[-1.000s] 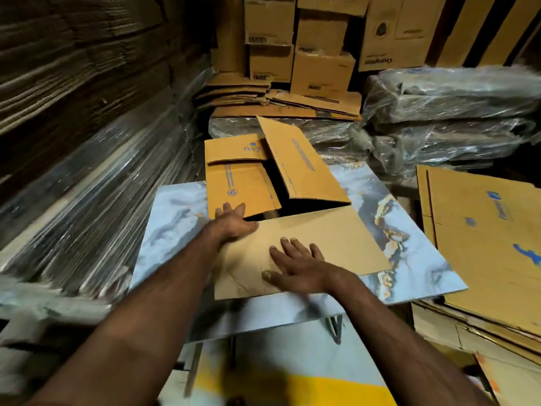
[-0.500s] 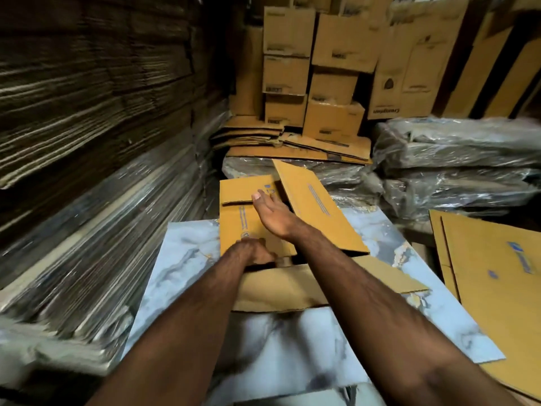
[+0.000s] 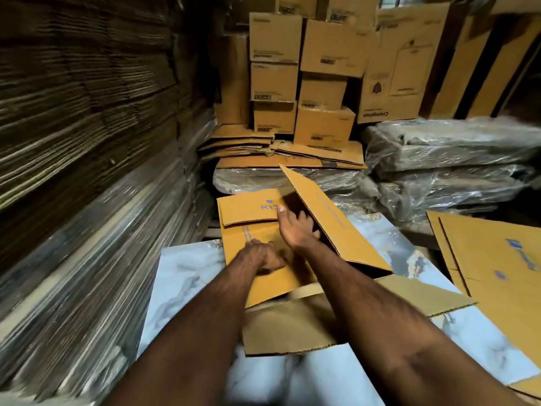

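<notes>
Both hands leave near flap (image 3: 307, 326) for table's (image 3: 187, 268) far edge | left hand (image 3: 263, 257) on carton (image 3: 248, 212), fingers unclear | right hand (image 3: 295, 230) inside, fingers loose on wall (image 3: 336, 227) | carton opening.

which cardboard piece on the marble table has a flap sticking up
The box marked R13 at the far end of the table: its right flap slants upward, while the plain sheet nearer the person lies flat.

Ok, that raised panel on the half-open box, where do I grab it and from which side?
Grip the raised panel by its lifted long edge, coming from the left: that edge stands free above the box's hollow, so fingers fit under it, thumb on top.
</notes>
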{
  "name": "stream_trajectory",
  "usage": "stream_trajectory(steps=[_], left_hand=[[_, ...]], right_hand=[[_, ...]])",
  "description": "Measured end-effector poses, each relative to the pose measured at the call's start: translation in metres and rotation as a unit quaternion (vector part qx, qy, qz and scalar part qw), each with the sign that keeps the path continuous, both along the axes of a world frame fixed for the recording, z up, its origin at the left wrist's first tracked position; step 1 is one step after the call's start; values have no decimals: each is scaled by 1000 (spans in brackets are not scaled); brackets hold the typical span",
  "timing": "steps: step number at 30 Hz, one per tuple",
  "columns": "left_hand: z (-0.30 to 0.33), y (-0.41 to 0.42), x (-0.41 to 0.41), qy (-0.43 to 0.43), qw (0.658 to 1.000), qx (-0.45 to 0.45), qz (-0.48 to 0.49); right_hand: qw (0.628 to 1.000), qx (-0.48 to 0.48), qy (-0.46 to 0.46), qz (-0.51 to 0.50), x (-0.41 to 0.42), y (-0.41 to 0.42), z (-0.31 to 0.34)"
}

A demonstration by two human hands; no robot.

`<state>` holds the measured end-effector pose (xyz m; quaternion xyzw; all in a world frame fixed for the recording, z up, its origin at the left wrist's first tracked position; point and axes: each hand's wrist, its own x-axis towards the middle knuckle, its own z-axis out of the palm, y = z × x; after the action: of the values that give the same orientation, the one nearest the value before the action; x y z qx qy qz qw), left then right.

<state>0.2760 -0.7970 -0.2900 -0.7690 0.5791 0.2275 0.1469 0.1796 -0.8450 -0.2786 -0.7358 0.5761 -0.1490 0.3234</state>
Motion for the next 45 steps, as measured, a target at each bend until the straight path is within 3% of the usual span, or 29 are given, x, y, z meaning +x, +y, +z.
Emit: stream_trajectory(steps=[11,15,21,24,30,35,38,41,45], left_hand=[[-6,-73,-37,8,999,-48,-9],[-21,-91,-50,19,998,-50,20],[-58,-99,-62,-16,996,-13,84],[-82,-95,-66,-22,995,-35,91],[-102,-86,-65,0,989,-113,96],[-95,-92,-75,18,988,-103,109],[-90,-93,-79,19,987,-102,121],[-86,-91,-76,17,984,-123,128],[-74,-83,-50,-2,966,-196,171]], right_hand=[[976,-145,152,50,-83,-98,4],[962,-221,137,78,-129,-129,-1],[910,-306,249,123,-165,-163,-20],[901,-328,252,129,-160,-174,-24],[882,-318,322,132,-169,-195,-31],[870,-313,359,131,-154,-186,-38],[902,-287,286,150,-129,-169,-50],[941,-179,225,175,-104,-161,-68],[957,-77,192,202,-74,-160,-80]])
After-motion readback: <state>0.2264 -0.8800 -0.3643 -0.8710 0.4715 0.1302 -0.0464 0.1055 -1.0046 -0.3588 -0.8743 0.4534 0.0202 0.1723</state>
